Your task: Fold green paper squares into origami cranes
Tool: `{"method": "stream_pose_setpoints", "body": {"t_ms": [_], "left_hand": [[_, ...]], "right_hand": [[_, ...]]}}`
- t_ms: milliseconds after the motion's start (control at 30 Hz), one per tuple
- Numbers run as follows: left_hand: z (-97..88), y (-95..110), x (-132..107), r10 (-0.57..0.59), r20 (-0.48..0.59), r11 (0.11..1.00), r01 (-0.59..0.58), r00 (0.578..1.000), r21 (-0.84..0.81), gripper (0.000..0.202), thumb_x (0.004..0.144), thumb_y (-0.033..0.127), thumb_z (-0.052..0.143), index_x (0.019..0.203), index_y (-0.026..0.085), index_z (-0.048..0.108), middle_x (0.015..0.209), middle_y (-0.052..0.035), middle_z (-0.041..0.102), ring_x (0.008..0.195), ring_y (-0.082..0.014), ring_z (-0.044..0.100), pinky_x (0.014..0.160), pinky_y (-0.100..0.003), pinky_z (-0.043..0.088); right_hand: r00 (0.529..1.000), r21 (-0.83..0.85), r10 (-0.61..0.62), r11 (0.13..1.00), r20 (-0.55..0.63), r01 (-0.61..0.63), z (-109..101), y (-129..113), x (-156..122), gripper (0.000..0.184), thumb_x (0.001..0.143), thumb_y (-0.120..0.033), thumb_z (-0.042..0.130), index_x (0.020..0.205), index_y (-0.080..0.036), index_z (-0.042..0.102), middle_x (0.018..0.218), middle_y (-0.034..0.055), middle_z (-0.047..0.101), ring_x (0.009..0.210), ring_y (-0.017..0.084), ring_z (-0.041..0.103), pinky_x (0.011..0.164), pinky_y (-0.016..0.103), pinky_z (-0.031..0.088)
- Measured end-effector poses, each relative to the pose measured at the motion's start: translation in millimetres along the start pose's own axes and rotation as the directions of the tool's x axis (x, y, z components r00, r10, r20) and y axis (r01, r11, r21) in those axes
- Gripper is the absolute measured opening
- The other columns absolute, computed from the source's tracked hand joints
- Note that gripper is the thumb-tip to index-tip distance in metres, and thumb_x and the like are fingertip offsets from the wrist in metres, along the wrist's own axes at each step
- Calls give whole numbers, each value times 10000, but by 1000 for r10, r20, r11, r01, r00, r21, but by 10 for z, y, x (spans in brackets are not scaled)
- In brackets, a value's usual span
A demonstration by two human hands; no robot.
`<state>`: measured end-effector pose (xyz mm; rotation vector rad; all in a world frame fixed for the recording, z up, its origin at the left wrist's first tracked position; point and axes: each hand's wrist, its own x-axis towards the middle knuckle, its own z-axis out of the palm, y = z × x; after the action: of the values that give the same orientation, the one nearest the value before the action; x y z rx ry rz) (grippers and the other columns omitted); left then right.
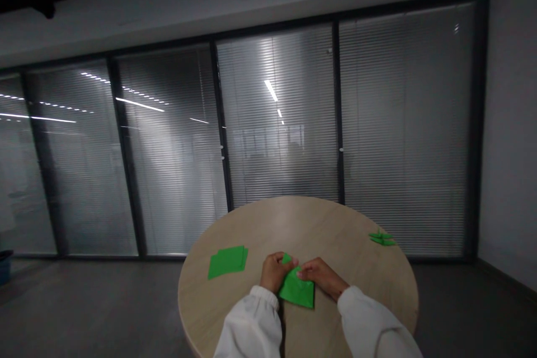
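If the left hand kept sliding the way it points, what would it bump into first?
The left hand points to the right, so it would probably meet the right hand first. Both pinch the same green paper, fingertips nearly touching.

green paper [298,291], beige table [319,224], white sleeves [251,324]

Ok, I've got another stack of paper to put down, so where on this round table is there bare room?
The far half of the table is bare, between the green sheet stack on the left and the small folded green piece at the right edge. The near right is bare too. The near middle is crowded: both hands pinch a green folded paper.
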<state>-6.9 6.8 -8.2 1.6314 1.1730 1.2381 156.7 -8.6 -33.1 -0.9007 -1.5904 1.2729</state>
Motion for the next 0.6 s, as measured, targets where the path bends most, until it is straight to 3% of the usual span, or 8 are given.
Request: {"method": "stream_pose_setpoints", "body": {"t_ms": [167,600], "left_hand": [[-8,39,-10,3,96,999,2,995,-53,335,468,403,778,624,128,667,529,15,583,515,-123,499,507,-226,386],[-10,145,-55,2,87,996,6,996,-92,264,477,319,777,621,134,656,547,20,608,536,-124,528,545,-230,410]], "right_hand": [[999,8,-16,1000,-29,17,6,-7,-4,408,557,-539,708,606,-135,675,528,-10,581,552,148,504,590,272,379],[995,-139,-88,987,-54,80,12,-66,2,376,661,-476,621,487,-144,581,454,-52,428,494,101,360,524,237,267]]}}
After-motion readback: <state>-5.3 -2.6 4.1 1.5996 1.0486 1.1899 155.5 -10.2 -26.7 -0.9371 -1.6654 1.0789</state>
